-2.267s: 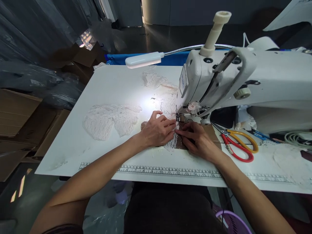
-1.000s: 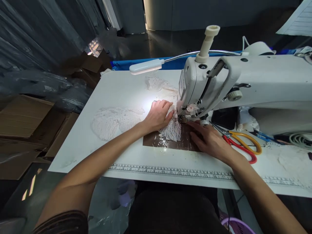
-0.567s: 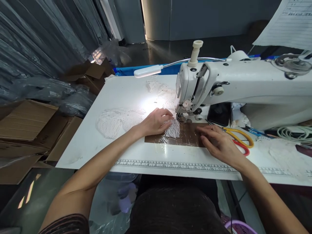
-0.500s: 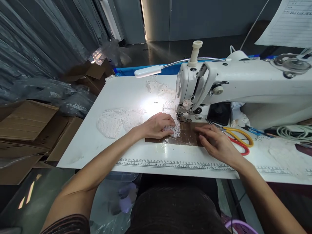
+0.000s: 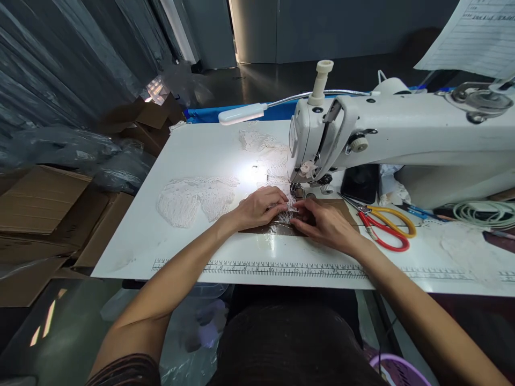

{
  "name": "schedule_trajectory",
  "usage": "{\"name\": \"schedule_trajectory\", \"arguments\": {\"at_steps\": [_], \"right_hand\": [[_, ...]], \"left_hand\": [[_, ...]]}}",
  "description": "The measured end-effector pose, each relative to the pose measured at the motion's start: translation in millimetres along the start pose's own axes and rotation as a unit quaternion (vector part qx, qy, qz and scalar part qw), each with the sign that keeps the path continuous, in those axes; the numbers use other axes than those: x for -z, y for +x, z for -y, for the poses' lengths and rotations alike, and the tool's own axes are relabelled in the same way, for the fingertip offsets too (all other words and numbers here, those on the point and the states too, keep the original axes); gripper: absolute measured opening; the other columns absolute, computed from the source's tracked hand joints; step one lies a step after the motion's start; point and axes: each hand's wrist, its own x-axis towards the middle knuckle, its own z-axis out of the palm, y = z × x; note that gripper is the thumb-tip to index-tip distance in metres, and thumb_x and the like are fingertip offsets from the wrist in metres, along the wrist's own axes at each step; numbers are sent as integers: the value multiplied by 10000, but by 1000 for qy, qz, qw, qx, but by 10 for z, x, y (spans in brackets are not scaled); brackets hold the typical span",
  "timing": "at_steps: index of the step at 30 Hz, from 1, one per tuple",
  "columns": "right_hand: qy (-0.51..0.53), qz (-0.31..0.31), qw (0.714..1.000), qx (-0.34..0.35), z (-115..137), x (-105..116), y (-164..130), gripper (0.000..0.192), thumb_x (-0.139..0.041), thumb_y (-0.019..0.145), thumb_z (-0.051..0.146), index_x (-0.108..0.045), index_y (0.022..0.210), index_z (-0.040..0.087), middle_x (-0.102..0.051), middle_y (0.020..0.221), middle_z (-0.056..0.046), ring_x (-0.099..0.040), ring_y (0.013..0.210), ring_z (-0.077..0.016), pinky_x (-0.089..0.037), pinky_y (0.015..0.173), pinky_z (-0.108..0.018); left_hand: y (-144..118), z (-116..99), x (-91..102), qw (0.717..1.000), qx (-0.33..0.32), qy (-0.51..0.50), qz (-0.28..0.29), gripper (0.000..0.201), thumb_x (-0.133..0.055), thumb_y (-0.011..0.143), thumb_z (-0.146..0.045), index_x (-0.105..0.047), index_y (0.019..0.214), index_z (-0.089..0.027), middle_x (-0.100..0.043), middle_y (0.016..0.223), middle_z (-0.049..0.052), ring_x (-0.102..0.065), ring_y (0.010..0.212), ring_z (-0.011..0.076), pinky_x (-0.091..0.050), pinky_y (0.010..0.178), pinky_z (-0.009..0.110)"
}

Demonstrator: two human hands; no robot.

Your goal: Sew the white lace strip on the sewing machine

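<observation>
White lace [image 5: 286,216] lies between the two hands, just in front of the presser foot [image 5: 293,188] of the sewing machine [image 5: 311,120]. Half a second ago the right hand [image 5: 325,222] was well to the right, over the brown sheet [image 5: 346,211]; now it has come in to the lace, baring the scissors [image 5: 369,212] to its right. That probably means the lace can be guided from both sides. The left hand [image 5: 258,208] has its fingers bent, seemingly pinching the lace between thumb and fingertips. The right hand's thumb and forefinger stand apart at the lace's edge; whether they grip it, I cannot tell. The lace looks thin, openwork and bunched, with loose strands towards the person. Another lace piece [image 5: 183,203] lies flat on the worktop [image 5: 140,236], left of the left hand.
</observation>
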Motion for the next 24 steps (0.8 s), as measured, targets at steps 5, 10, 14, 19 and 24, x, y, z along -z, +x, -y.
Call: {"name": "schedule_trajectory", "arguments": {"at_steps": [5, 10, 14, 19, 24], "right_hand": [[-40, -50, 998, -29, 29, -59, 96, 224, -480, 964, 328, -647, 993, 182, -688, 839, -76, -621, 689, -221, -451, 628, -336], [-59, -51, 997, 12, 62, -136, -33, 342, -478, 951, 265, -598, 1250, 151, -631, 1229, -165, -607, 1045, -288, -506, 839, -431], [-100, 13, 992, 76, 70, -210, -168, 358, -480, 951, 214, -604, 1284, 168, -610, 1312, -135, -501, 1225, -332, -469, 912, -512], [-84, 6, 993, 81, 26, -234, -234, 319, -509, 946, 230, -644, 1223, 146, -644, 1258, -146, -521, 1182, -330, -466, 892, -506], [-52, -9, 995, 79, 10, -238, -243, 314, -496, 954, 236, -641, 1226, 176, -649, 1247, -140, -523, 1178, -329, -463, 893, -518]], "left_hand": [[5, 24, -39, 997, -54, 37, -27, 225, -590, 968, -310, -618, 1092, -125, -682, 1112, 139, -679, 1042, 212, -611, 879, 395], [20, 111, -1, 997, -21, 23, -68, 150, -504, 1001, -201, -622, 1075, -146, -725, 1045, 88, -712, 1001, 174, -630, 835, 333], [1, 125, -15, 999, -23, 22, -5, 162, -488, 1011, -216, -614, 1089, -151, -728, 1118, 94, -709, 1028, 177, -589, 950, 391], [-66, 106, -75, 992, -42, 110, 48, 190, -472, 1014, -230, -647, 1038, -160, -698, 1214, 108, -642, 1181, 243, -477, 1066, 538], [-104, 95, -95, 987, -55, 147, 42, 167, -526, 985, -231, -653, 1070, -167, -687, 1236, 106, -618, 1214, 246, -450, 1086, 549]]}}
